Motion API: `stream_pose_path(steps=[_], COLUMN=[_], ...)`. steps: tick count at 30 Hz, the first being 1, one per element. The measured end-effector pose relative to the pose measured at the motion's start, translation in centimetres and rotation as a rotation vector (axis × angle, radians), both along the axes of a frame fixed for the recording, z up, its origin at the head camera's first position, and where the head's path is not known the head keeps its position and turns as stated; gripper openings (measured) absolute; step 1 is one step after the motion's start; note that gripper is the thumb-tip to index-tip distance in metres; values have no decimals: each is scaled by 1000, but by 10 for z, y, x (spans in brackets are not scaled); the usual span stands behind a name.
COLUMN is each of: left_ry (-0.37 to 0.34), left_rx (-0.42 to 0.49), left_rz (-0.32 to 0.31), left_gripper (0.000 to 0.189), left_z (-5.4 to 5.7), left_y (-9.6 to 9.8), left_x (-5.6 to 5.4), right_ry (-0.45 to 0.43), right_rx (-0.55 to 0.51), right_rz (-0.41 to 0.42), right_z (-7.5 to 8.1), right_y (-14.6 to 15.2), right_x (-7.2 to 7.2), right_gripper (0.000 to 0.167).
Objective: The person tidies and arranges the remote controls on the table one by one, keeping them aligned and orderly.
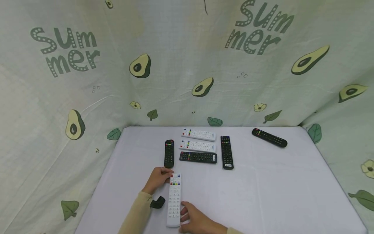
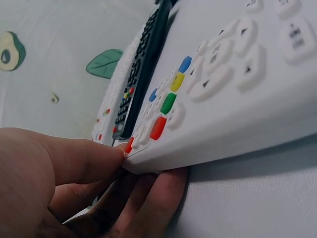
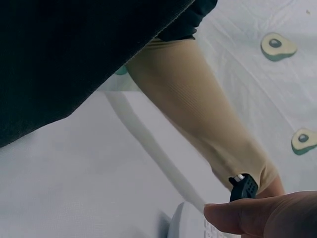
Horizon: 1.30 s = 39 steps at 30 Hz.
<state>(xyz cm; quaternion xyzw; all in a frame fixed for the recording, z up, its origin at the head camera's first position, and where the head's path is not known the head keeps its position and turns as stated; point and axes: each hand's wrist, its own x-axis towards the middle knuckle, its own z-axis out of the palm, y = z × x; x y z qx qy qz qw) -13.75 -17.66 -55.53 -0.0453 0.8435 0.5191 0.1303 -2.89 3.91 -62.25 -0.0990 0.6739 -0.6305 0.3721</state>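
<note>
A long white remote control [image 1: 174,200] with coloured buttons lies lengthwise near the table's front edge. At its far end, my left hand [image 1: 159,178] pinches it; in the left wrist view the thumb [image 2: 89,158] is at the top corner and fingers are underneath. My right hand [image 1: 197,219] is beside the near end, its fingers loosely bent at the right edge. In the right wrist view, the right thumb [image 3: 237,215] extends beside the white remote's rounded end [image 3: 185,223]; the other fingers are mostly hidden. A black remote [image 1: 169,153] lies just beyond the left hand.
Two white remotes, the farther one [image 1: 198,134] and the nearer one [image 1: 197,146], lie above a sideways black remote [image 1: 198,157]. An upright-lying black remote [image 1: 227,152] is to their right. Another black remote [image 1: 269,137] lies diagonally at the back right. A patterned curtain [image 1: 175,42] hangs behind the white table [image 1: 277,185].
</note>
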Motion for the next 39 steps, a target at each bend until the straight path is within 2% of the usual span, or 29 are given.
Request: stream_pose_path(steps=[5,10,12,16,19,21,25,30,39], left_ry=[55,100,105,135,152,164,199,230,280], left_rx=[-80,-181,-206,-232,-223,-219,-202,-152,-134], left_rz=[-26,-54,-58,-57,-49,-47,-56,-100,-207], left_gripper=[14,13,13,13,14,14,15,15,16], left_z=[1,3,4,7,12,17,28,40,52], left_y=[0,0,0,0,2,5,14,27,57], left_x=[0,-1,0,0,0,0,-1,-3,-12], right_ry=[-14,7,28,102,156,161,154,163,136], right_rx=[-1,42,62,95,98,92,87,85,112], right_rz=[8,11,1,-15,-42,-75,-137,-213,-362], right_z=[-5,0,6,39,67,78,87,94,105], right_y=[3,12,18,33,48,57,75,97,132], right_x=[-2,-2,0,1,1,1,-1,-8,-18], right_gripper=[86,81,79,75,71,69,68,67,65])
